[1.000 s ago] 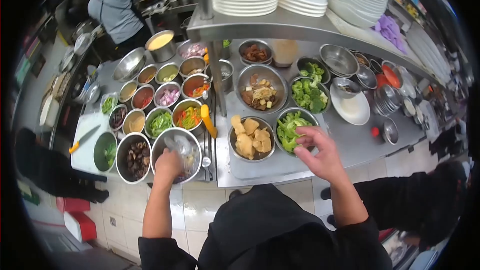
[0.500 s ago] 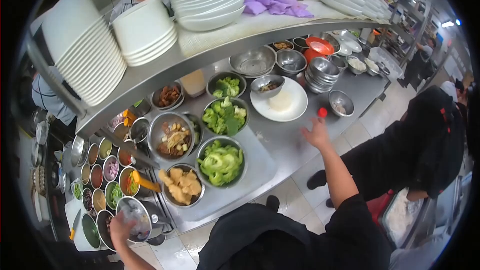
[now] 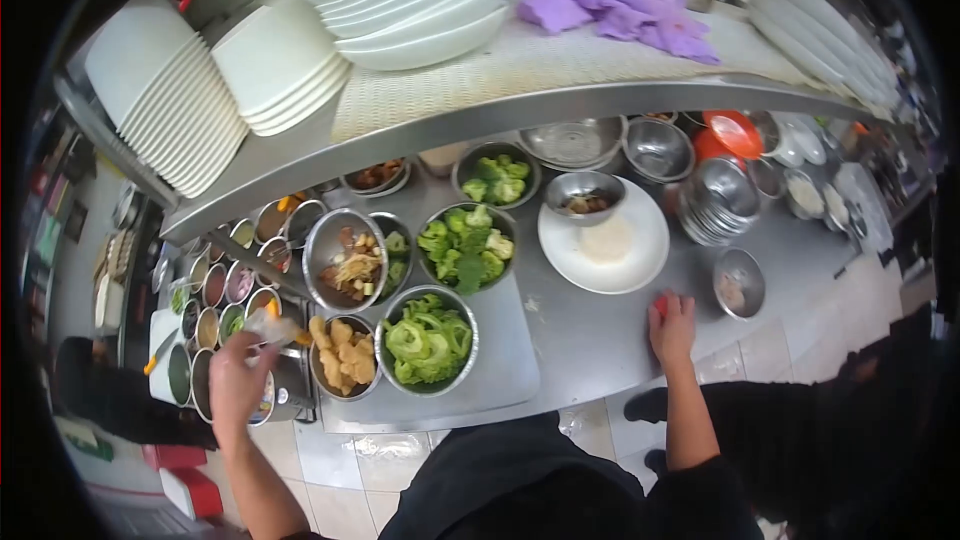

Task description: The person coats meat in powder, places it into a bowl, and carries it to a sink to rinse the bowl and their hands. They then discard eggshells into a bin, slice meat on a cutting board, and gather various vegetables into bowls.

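Observation:
My left hand (image 3: 238, 380) is closed on a crumpled piece of clear plastic (image 3: 270, 326), over the metal containers at the left. Beside it stands a metal bowl of pale golden chunks (image 3: 345, 358). My right hand (image 3: 676, 328) reaches to the counter's front edge, its fingers curled round a small red cap-like thing (image 3: 659, 305), partly hidden. Near that hand are a white plate (image 3: 640, 265) with a white round mound (image 3: 606, 238) and a small metal bowl (image 3: 585, 198), and another metal bowl (image 3: 739, 283) with a little pale food.
Bowls of cut green vegetable (image 3: 428, 340) and broccoli (image 3: 467, 245) stand mid-counter by a bowl of mixed pieces (image 3: 346, 260). Overhead, a shelf (image 3: 430, 105) bears stacked white dishes (image 3: 405, 0) and a purple cloth (image 3: 625, 5). A person in dark clothes (image 3: 790, 430) is at the right.
My left hand has risen from the metal container with clear plastic in its fingers. My right hand has come down onto the small red thing. The view has shifted.

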Available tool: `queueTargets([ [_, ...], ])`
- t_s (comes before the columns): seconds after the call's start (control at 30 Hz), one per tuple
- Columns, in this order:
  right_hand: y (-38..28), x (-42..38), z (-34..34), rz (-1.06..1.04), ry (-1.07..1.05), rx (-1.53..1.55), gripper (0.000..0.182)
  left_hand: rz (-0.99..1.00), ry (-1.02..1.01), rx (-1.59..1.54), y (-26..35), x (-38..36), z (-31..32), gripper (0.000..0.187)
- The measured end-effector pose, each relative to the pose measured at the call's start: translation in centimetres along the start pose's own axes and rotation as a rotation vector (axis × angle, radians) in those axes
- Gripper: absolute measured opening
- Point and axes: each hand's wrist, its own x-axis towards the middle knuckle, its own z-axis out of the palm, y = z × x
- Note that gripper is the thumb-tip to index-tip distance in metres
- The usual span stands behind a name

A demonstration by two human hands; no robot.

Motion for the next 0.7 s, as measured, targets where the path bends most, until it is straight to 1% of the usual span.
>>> queueTargets([
  [0.03,-0.3,-0.9,0.2,-0.055,0.019,0.019,0.044,0.026,-0.04,-0.103,1.7,0.6,0.8,0.027],
  [0.07,-0.9,-1.2,0.5,-0.1,0.044,0.041,0.045,0.004,-0.11,-0.15,5.0,1.2,0.7,0.028],
  [0.1,-1.1,-1.5,0.8,-0.118,0.088,0.008,0.046,0.147,-0.173,-0.075,6.1,2.4,1.1,0.027],
  [0.13,-1.2,-1.7,1.1,-0.143,0.127,-0.022,0.047,0.174,-0.197,-0.099,6.9,3.3,1.5,0.025],
  [0.17,-1.7,-1.5,1.0,-0.117,0.121,-0.001,0.046,0.236,-0.195,-0.017,6.3,4.3,1.6,0.023],
  [0.2,-2.1,-1.4,0.8,-0.113,0.101,0.014,0.044,0.16,-0.195,0.073,5.5,5.3,0.9,0.02],
  [0.23,-2.0,-1.1,1.1,-0.124,0.103,0.046,0.043,0.057,-0.185,-0.025,3.9,6.0,0.3,0.016],
  [0.27,-1.8,-1.2,1.4,-0.125,0.109,0.075,0.041,-0.01,-0.093,0.035,2.0,6.4,0.0,0.015],
  [0.33,-1.6,-1.2,1.6,-0.123,0.114,0.076,0.041,-0.169,-0.107,0.228,-2.5,6.5,0.2,0.025],
  [0.4,-1.4,-1.2,1.8,-0.141,0.112,0.04,0.042,-0.244,-0.36,0.329,-4.3,5.4,1.1,0.039],
  [0.43,-1.4,-1.2,1.9,-0.135,0.111,0.025,0.041,-0.305,-0.465,0.294,-4.5,5.1,1.9,0.056],
  [0.47,-1.3,-1.2,1.9,-0.129,0.101,0.003,0.041,-0.257,-0.42,0.236,-5.6,4.5,3.6,0.062],
  [0.53,-1.3,-1.2,1.9,-0.144,0.077,-0.023,0.041,-0.239,-0.418,0.096,-5.9,3.8,6.1,0.061],
  [0.6,-1.0,-1.2,2.0,-0.146,0.064,-0.048,0.042,-0.273,-0.418,0.075,-6.3,3.8,8.5,0.051],
  [0.63,-0.9,-1.2,2.0,-0.15,0.053,-0.052,0.042,-0.274,-0.408,0.082,-7.2,4.1,9.9,0.036],
  [0.7,-0.7,-1.2,2.1,-0.146,0.036,-0.063,0.042,-0.285,-0.132,-0.04,-9.7,2.7,9.5,0.028],
])
